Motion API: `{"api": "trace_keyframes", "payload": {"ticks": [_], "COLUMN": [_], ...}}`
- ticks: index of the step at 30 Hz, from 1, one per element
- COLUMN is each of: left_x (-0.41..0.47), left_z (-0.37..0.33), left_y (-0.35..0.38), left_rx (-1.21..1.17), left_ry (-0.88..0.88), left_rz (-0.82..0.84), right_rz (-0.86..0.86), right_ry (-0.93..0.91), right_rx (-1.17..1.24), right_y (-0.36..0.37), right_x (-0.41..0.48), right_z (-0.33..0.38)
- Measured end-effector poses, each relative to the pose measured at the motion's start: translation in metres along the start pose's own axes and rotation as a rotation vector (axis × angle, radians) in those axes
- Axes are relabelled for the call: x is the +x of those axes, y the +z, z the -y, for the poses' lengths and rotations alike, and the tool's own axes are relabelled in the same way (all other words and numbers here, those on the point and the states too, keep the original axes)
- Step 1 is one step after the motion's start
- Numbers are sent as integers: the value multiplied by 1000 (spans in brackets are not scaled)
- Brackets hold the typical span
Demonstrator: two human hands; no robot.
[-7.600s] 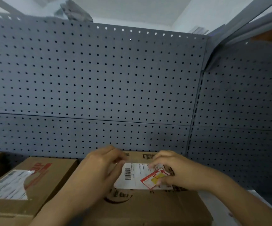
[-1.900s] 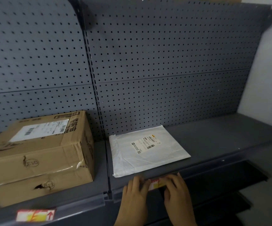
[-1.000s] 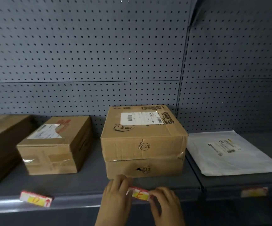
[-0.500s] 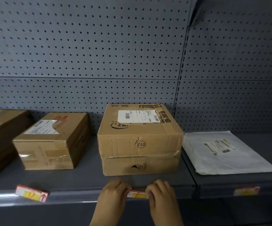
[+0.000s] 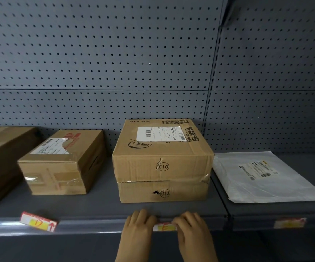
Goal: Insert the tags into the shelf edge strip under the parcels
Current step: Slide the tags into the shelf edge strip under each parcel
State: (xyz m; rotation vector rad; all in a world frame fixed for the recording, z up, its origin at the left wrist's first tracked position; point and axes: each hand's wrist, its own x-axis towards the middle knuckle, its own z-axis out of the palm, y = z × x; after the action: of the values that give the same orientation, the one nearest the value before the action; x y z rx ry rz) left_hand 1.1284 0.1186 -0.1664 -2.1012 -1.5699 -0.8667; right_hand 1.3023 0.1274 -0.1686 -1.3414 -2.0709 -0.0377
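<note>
- We see our left hand (image 5: pixel 137 226) palm-down at the shelf's front edge, knuckles up, its fingertips (image 5: pixel 143 214) curled over the lip and closed on the left end of the small red-bordered paper tag with a yellow centre (image 5: pixel 164 227).
- Our right hand (image 5: pixel 192 228) mirrors it, fingers bent and pinching the tag's right end.
- The tag lies flat against the glossy clear plastic shelf edge strip (image 5: pixel 88 226), at the front edge just below the large brown cardboard box marked 013 (image 5: pixel 162 167); we cannot tell if it is fully seated in the strip.
- A second red-and-yellow tag with a red arrow (image 5: pixel 39 221) sits tilted in the strip toward the shelf's left end, under the smaller taped cardboard box (image 5: pixel 62 163).
- A third, blurred tag (image 5: pixel 289 223) sits in the strip of the right-hand shelf, below the flat white plastic mailer bag (image 5: pixel 264 178).
- Another cardboard box (image 5: pixel 3 159) stands at the left edge.
- Behind everything rises the matte grey perforated metal back panel (image 5: pixel 100 57).
</note>
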Motion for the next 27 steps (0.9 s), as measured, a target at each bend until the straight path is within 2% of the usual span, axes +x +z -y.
{"api": "trace_keyframes", "payload": {"ticks": [13,16,19,22,24,27], "left_x": [-33,-37,-39,-40,-42,-48], "left_z": [-26,-26,-27,-28,-28,-28], "left_y": [7,3,1,0,-3,-3], "left_rx": [84,62,56,27,-3,24], "left_ry": [-71,-50,-62,-63,-66,-122], "left_rz": [-99,-42,-18,-6,42,121], "right_rz": [-64,-112,-178,-105,-124,-299], "right_ry": [31,24,-59,-59,-46,-131], "right_rx": [21,-9,-66,-97,-135,-77], "right_y": [6,11,18,16,15,12], "right_x": [-23,-29,-37,-40,-40,-42], "right_z": [5,5,3,2,0,12]}}
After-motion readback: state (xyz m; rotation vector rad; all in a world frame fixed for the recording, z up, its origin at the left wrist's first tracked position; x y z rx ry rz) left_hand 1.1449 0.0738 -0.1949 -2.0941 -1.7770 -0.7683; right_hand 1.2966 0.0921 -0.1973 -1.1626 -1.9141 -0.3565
